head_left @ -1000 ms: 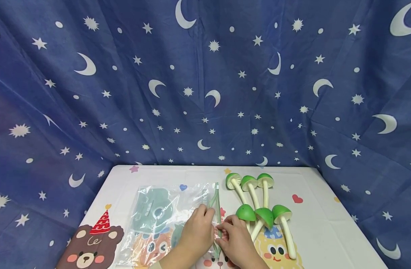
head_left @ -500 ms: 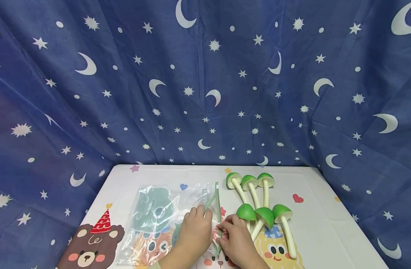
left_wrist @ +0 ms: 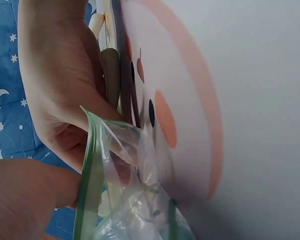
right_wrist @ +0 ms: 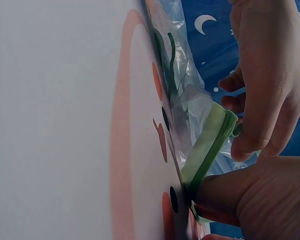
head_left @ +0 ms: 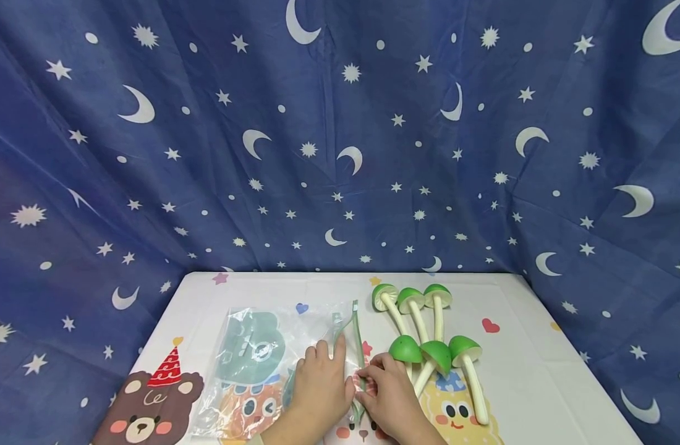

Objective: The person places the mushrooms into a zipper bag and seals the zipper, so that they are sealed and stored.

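Observation:
A clear zip bag (head_left: 251, 334) with a green zip strip lies flat on the table, its mouth to the right and parted. My left hand (head_left: 320, 383) lies over the mouth's left strip, index finger stretched forward along the plastic. My right hand (head_left: 390, 392) pinches the right strip of the mouth between thumb and fingers. In the left wrist view, the green zip edge (left_wrist: 87, 175) stands between both hands, with right fingertips showing through the plastic. The right wrist view shows the right thumb pressed on the green strip (right_wrist: 207, 145), left fingers just above it.
Several toy mushrooms (head_left: 437, 358) with green caps and pale stems lie right of the bag, the nearest close to the right hand. The table (head_left: 540, 371) has a white cloth printed with cartoon animals. A blue moon-and-star curtain (head_left: 340, 123) hangs behind and at both sides.
The left fingers, bent at the bag's left strip before, have straightened, the index now reaching forward over the mouth. The right hand keeps its pinch in nearly the same spot. The mushrooms stay put.

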### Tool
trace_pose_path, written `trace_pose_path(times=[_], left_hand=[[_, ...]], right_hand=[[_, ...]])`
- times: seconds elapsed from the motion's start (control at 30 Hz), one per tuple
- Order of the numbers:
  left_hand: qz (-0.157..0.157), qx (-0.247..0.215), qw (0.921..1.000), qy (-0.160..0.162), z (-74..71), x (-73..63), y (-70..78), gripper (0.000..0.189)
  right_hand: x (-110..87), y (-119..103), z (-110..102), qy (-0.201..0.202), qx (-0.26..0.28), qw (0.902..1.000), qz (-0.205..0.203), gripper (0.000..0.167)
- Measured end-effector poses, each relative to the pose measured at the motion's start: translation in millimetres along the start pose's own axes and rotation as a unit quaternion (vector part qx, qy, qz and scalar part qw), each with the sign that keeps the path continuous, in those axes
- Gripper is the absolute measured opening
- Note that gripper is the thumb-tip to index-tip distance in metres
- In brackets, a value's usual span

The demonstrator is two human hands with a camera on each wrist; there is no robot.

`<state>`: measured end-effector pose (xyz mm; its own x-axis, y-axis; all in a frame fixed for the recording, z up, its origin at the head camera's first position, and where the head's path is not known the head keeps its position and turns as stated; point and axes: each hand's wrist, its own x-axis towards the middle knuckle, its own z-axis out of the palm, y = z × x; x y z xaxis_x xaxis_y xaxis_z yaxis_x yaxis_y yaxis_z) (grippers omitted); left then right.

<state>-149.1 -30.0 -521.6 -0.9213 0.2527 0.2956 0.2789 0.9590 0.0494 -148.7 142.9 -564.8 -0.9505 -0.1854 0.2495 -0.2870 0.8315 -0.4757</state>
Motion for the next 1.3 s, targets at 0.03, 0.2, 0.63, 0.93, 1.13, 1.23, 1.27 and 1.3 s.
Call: trace_pose_path(times=[0.03,0.2,0.63,0.93,1.13,1.23,1.27,1.3], left_hand=[[-0.002,-0.004,1.0,-0.001,0.3,-0.3,-0.1,0.082],[-0.002,-0.037,0.9993,-0.004,5.6,-1.4,-3.0,0.087],[0.021,-0.105,0.9941,-0.018,10.8,-6.9,-8.7,0.098],[0.041,-0.077,0.9942,0.063,8.1,-6.1,-10.9,0.09],[0.047,-0.061,0.9925,0.095,5.4,-4.4,-11.1,0.091],[0.048,-0.054,0.9921,0.102,3.6,-3.7,-12.2,0.092],[0.049,-0.052,0.9922,0.102,2.8,-3.7,-12.7,0.092],[0.05,-0.051,0.9921,0.103,2.1,-3.6,-13.2,0.092]], right_hand=[[0.0,0.0,0.0,0.0,0.0,1.0,-0.001,0.032],[0.1,-0.1,0.8,0.005,-0.004,1.0,-0.003,0.032],[0.4,-1.6,-0.1,0.013,-0.008,0.9998,-0.01,0.033],[0.8,-3.6,-1.8,0.006,-0.009,0.9999,0.003,0.033],[1.3,-4.3,-1.6,0.001,-0.009,0.9999,0.011,0.034],[1.5,-4.4,-1.4,0.0,-0.009,0.9999,0.012,0.033],[1.6,-4.3,-1.1,0.001,-0.009,0.9999,0.012,0.033],[1.7,-4.3,-1.1,0.002,-0.009,0.9999,0.012,0.033]])
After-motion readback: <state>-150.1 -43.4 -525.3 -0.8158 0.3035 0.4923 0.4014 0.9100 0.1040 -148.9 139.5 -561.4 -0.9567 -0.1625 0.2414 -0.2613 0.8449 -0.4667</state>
